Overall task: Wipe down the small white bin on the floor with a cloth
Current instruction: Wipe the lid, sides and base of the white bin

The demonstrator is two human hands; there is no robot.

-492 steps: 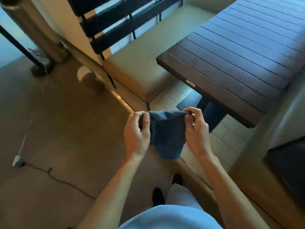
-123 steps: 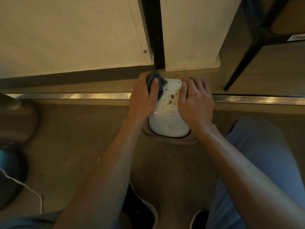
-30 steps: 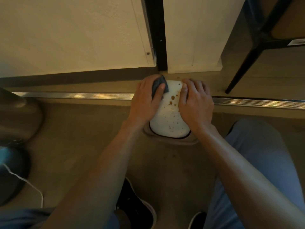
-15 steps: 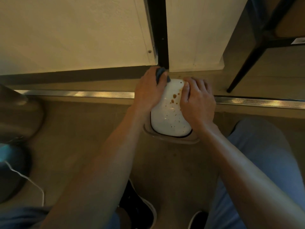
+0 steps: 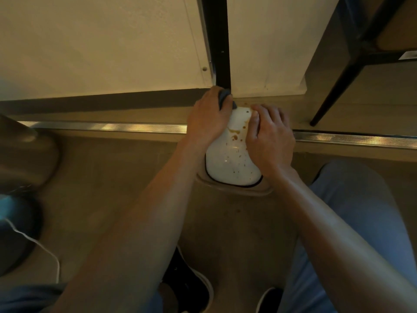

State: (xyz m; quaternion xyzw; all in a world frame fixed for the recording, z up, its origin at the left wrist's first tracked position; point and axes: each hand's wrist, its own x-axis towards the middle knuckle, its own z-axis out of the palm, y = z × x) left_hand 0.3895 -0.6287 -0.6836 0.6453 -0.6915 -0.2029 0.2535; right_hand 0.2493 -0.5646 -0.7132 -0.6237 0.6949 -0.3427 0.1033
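While the right hand (image 5: 269, 141) presses spread fingers on the bin (image 5: 232, 159) to steady it, the left hand (image 5: 209, 118) grips the cloth (image 5: 223, 99) against its far left edge.

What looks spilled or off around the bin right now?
Brown splatter dots the white bin, with a smeared streak near its far end between the hands. A few brown specks also mark the floor in front of it. The left hand grips the cloth at the far edge; the right hand steadies the bin.
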